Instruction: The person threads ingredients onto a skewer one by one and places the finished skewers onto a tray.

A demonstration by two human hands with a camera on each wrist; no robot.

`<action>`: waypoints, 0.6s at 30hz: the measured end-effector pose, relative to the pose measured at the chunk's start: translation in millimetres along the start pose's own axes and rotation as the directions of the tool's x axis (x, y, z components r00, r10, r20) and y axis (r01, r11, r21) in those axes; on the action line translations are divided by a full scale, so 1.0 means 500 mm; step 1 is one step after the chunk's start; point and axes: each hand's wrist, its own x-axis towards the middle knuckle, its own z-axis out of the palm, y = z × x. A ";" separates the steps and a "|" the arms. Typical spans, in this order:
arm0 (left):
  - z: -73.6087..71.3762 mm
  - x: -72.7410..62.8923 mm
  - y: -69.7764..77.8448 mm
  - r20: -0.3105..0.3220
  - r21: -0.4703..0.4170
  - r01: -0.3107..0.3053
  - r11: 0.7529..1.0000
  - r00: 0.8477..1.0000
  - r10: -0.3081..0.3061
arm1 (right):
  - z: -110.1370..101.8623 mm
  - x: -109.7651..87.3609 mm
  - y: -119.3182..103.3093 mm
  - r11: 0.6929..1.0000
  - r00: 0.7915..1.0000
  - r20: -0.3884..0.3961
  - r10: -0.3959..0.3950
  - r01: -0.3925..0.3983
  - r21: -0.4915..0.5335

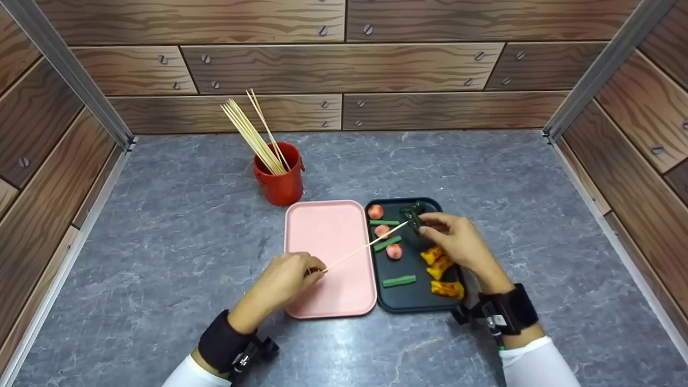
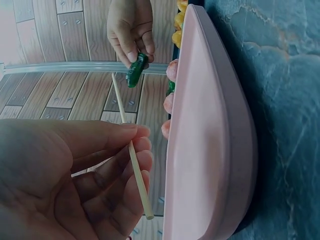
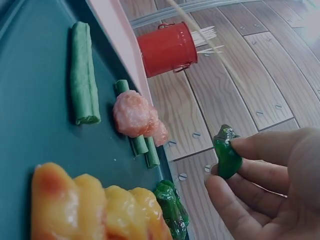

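Note:
A thin wooden skewer [image 1: 360, 251] is pinched between the thumb and fingers of my left hand [image 1: 290, 275], above the pink tray [image 1: 328, 228]. Its far end points right, toward my right hand [image 1: 457, 239]. That hand pinches a glossy green pepper [image 3: 228, 156] by thumb and fingertips, over the dark tray [image 1: 419, 301]. In both wrist views the skewer's tip lies close to the pepper, with a gap between them. Another green pepper [image 3: 172, 207] lies on the dark tray near pink meatballs [image 1: 394, 251], green stalk pieces [image 1: 399, 281] and yellow pieces [image 1: 447, 289].
Behind the pink tray stands a red bucket [image 1: 282, 188] holding a bundle of skewers [image 1: 247, 129]. The two trays sit side by side on a grey marbled tabletop [image 1: 177, 215]. Wood-patterned panels [image 1: 344, 70] enclose the back and both sides.

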 end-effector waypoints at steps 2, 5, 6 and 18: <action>0.002 -0.001 -0.001 -0.003 0.025 -0.017 1.000 1.000 0.017 | -0.001 -0.001 -0.003 1.000 1.000 -0.004 0.002 -0.002 0.016; 0.004 -0.002 -0.003 -0.010 0.049 -0.038 0.998 0.999 0.039 | -0.002 -0.002 -0.006 0.999 1.000 -0.004 0.015 -0.015 0.036; 0.005 -0.002 -0.003 -0.008 0.052 -0.039 0.998 0.999 0.039 | -0.003 -0.002 -0.007 0.999 1.000 -0.002 0.021 -0.021 0.037; 0.011 -0.004 0.000 0.008 0.069 -0.044 0.997 0.999 0.044 | 0.002 -0.006 -0.013 0.999 1.000 -0.016 0.008 -0.008 0.040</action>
